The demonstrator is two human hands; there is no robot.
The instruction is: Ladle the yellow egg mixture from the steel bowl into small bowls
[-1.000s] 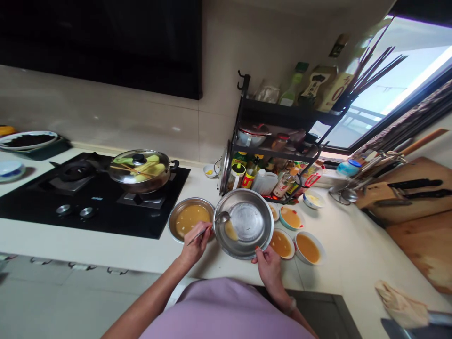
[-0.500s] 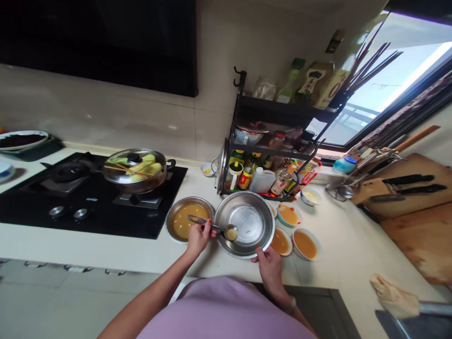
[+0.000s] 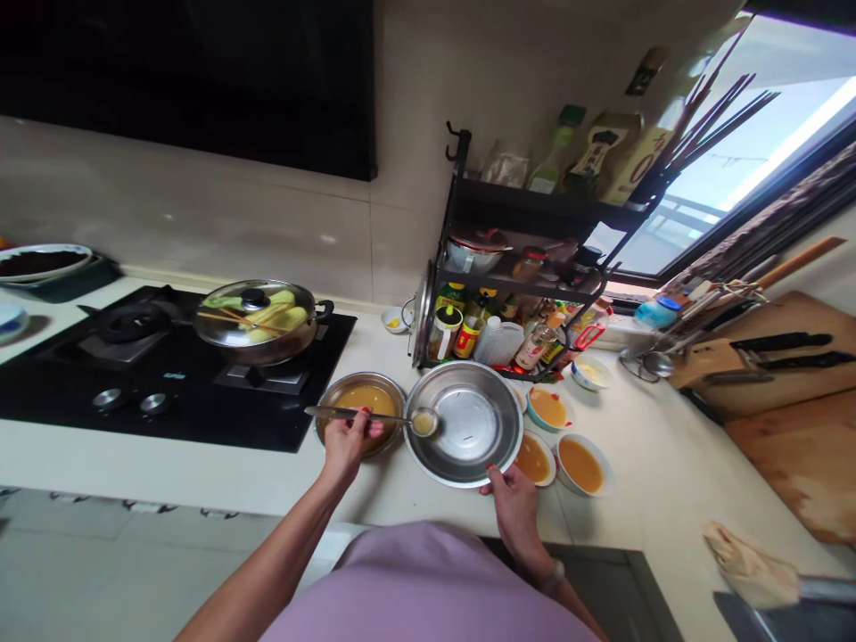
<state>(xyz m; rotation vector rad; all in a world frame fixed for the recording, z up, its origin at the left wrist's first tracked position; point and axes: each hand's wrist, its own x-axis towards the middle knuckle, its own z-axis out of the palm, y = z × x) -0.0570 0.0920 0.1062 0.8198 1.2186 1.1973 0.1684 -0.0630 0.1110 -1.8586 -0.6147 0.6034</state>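
Note:
My left hand [image 3: 346, 440] is closed on the handle of a metal spoon [image 3: 374, 416]. The spoon's bowl holds a little yellow-brown liquid and hovers over the left rim of a large steel bowl [image 3: 498, 451]. My right hand [image 3: 509, 502] grips that bowl's near rim. A smaller steel dish [image 3: 334, 393] filled with the same liquid sits just left of it, under my left hand.
Small bowls of orange liquid [image 3: 580, 464] stand right of the big bowl. A black spice rack [image 3: 514, 285] is behind. A lidded pan of corn [image 3: 258, 321] sits on the black hob [image 3: 53, 383]. Wooden boards and knives [image 3: 782, 352] lie far right.
The spoon dipped into the large bowl, scooped liquid, and has moved left toward the smaller dish, with its handle turning level. The big bowl has settled flatter. My right hand stays on its rim.

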